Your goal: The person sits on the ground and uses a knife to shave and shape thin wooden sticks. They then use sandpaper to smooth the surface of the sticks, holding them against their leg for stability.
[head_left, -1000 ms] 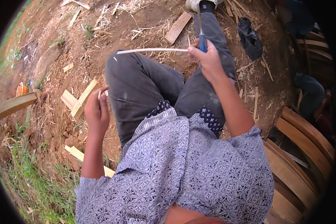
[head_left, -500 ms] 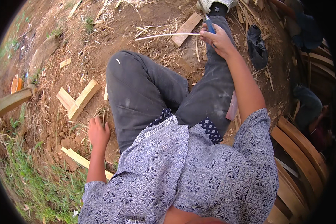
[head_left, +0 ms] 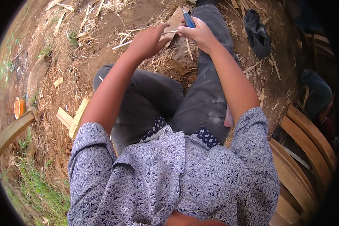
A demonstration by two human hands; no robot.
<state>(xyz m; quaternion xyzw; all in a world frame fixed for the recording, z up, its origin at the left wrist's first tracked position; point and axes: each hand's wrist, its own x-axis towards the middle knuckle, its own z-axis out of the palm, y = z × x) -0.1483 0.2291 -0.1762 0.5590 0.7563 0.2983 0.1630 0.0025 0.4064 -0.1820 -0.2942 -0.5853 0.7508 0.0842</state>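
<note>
Hands [head_left: 175, 35] meeting on thin stick [head_left: 139, 38], blue-handled knife [head_left: 187, 19], open dirt [head_left: 120, 22] leftward

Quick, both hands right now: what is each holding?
Left hand: closed on the thin stick.
Right hand: closed on the blue-handled tool.

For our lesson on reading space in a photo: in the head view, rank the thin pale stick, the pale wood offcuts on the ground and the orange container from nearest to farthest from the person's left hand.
Measured from the left hand:
1. Thin pale stick: touching the hand, at its fingers.
2. Pale wood offcuts: lower left, beside the bent knee.
3. Orange container: far left edge, past the offcuts.
</note>
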